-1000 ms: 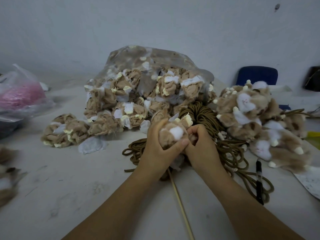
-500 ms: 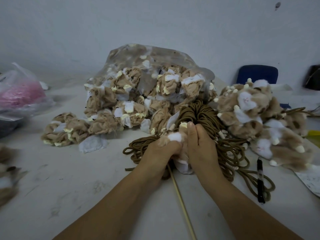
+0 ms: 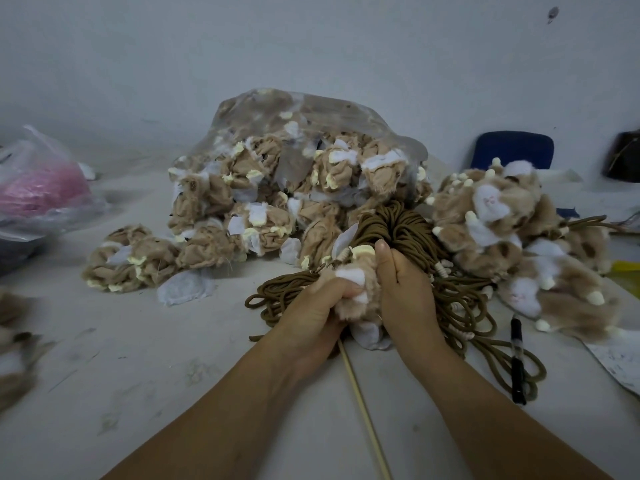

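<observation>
Both hands hold one tan and white plush toy skin (image 3: 353, 289) low over the table, in front of a bundle of brown cord (image 3: 398, 226). My left hand (image 3: 311, 313) grips its left side with curled fingers. My right hand (image 3: 405, 292) wraps its right side, fingers pointing up along it. A thin wooden stick (image 3: 360, 407) runs from under my hands toward me.
A clear plastic bag (image 3: 311, 133) full of inside-out plush skins sits behind. Loose skins (image 3: 128, 258) lie at the left; furry turned skins (image 3: 512, 237) pile at the right. A black pen (image 3: 517, 362) lies beside the cord. A pink-filled bag (image 3: 38, 188) sits far left.
Both hands have lowered with the plush skin toward the table and shifted their hold. My right hand's fingers went from curled to lying along the skin.
</observation>
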Demonstrator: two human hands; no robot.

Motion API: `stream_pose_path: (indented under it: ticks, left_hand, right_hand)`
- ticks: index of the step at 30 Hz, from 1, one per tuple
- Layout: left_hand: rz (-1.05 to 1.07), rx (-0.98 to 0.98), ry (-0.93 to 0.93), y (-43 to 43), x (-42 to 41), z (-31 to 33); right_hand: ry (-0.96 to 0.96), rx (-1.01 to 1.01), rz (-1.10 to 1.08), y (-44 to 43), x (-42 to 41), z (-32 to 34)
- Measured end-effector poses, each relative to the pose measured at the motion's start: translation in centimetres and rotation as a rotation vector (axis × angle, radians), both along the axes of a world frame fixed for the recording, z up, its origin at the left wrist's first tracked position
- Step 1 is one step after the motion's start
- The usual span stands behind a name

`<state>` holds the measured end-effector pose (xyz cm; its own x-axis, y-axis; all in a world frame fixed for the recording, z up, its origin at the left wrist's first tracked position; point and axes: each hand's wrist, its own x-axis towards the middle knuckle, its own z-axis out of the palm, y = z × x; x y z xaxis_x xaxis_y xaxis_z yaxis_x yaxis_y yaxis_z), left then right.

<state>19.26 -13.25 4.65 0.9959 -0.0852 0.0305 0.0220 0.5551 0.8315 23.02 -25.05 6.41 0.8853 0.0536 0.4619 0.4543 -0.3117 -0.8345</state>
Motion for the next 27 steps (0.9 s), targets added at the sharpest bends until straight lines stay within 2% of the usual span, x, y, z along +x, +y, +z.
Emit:
stream_pose_path:
  ticks: [4, 7, 10, 13, 20, 23, 27]
  left_hand:
    - [0.023, -0.058, 0.035, -0.1, -0.1, 0.1]
    - [0.108, -0.059, 0.053, 0.4, 0.2, 0.2]
    - [0.170, -0.025, 0.032, 0.8, 0.4, 0.2]
    - [0.242, 0.058, 0.006, 1.0, 0.5, 0.1]
    - [0.385, 0.387, 0.022, 1.0, 0.1, 0.1]
    - [0.400, 0.521, -0.031, 1.1, 0.2, 0.4]
    - [0.409, 0.738, -0.066, 0.9, 0.2, 1.0]
  right_hand:
    - [-0.048, -0.024, -0.015, -0.1, 0.1, -0.2]
    - [-0.313, -0.139, -0.060, -0.4, 0.0, -0.3]
    - [-0.590, -0.349, -0.132, -0.2, 0.1, 0.0]
    - [-0.686, -0.514, -0.153, 0.3, 0.1, 0.1]
    - [-0.446, -0.593, -0.084, 0.6, 0.0, -0.5]
    - [-0.222, -0.456, 0.014, 0.5, 0.1, -1.2]
    - [-0.122, -0.338, 0.050, 0.5, 0.3, -1.5]
